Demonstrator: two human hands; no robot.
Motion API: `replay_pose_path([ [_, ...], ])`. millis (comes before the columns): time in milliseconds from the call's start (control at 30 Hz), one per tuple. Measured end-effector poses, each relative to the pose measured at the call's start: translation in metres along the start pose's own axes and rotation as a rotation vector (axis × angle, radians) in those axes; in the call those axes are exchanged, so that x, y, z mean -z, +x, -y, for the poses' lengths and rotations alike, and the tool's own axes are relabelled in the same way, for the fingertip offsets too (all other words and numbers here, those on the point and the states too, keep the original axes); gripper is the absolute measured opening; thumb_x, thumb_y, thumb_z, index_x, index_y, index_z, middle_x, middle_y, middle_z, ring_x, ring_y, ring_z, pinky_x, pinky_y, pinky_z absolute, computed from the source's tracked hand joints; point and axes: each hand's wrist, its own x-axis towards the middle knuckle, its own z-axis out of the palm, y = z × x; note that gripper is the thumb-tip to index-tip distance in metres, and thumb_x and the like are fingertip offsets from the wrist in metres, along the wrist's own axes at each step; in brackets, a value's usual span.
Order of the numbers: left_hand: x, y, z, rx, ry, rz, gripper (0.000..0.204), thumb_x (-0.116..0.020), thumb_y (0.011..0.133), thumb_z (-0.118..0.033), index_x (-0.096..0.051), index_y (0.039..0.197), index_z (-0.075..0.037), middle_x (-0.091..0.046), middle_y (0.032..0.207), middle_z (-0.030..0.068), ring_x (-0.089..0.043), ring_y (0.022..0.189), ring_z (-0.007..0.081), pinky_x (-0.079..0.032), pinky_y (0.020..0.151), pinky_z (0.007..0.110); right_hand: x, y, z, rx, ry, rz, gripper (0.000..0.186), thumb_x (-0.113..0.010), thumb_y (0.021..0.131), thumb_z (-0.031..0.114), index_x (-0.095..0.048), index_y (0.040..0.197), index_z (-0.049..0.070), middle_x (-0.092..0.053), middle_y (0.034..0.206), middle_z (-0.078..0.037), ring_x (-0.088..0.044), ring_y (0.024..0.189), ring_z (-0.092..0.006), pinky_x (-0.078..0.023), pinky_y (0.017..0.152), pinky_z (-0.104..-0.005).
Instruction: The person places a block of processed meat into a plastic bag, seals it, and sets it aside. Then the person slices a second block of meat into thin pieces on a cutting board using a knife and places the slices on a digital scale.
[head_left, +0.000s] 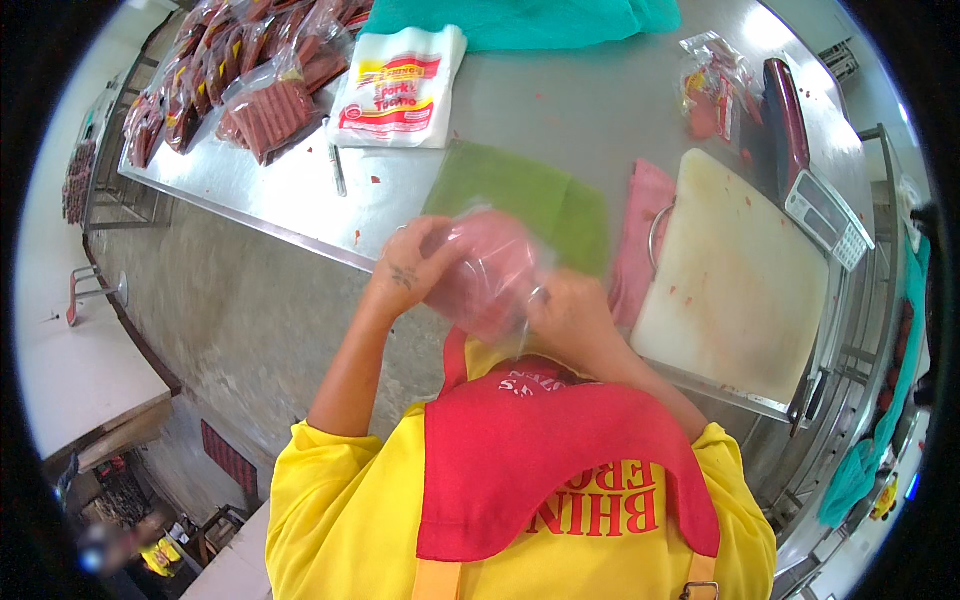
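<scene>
While left grip [414,258] and right grip [570,310] pinch bagged meat [487,277], lettering [402,97] marks white packaging [449,55].

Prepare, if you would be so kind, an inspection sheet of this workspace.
Surface: metal table, with small red scraps on it.
Job's things: clear bag with pink contents, blurred; green sheet on the table.
Clutter: filled packs, white pouch, pen, pink cloth, cutting board, scale.
Hands: left hand and right hand hold the clear bag at opposite sides.
Cables: nothing seen.
Surroundings: grey floor; white counter at far left.
</scene>
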Motion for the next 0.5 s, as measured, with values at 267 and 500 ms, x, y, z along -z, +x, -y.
replay_pose_path([
  [267, -0.038, -0.024, -0.045, -0.645, 0.54, -0.176, 0.06, -0.052, 0.09, -0.041, -0.043, 0.135, -0.002, -0.041, 0.14, 0.0178, -0.031, 0.134, 0.0371, -0.021, 0.11, 0.046, -0.002, -0.004, -0.012, -0.267, 0.298, -0.011, 0.022, -0.064, 0.083, 0.022, -0.059, 0.082, 0.001, -0.06, 0.072, -0.021, -0.059, 0.066, -0.0396, -0.047, 0.06, -0.0436],
  [500, -0.057, -0.03, -0.029, -0.603, 0.474, 0.002, 0.086, -0.047, 0.084, -0.063, -0.033, 0.14, 0.001, -0.033, 0.145, 0.0198, -0.023, 0.138, 0.0371, -0.013, 0.112, 0.05, -0.003, 0.007, -0.018, -0.167, 0.177, -0.301, 0.037, -0.062, 0.078, 0.014, -0.05, 0.111, 0.004, -0.061, 0.094, -0.02, -0.062, 0.079, -0.035, -0.05, 0.068, -0.0433],
])
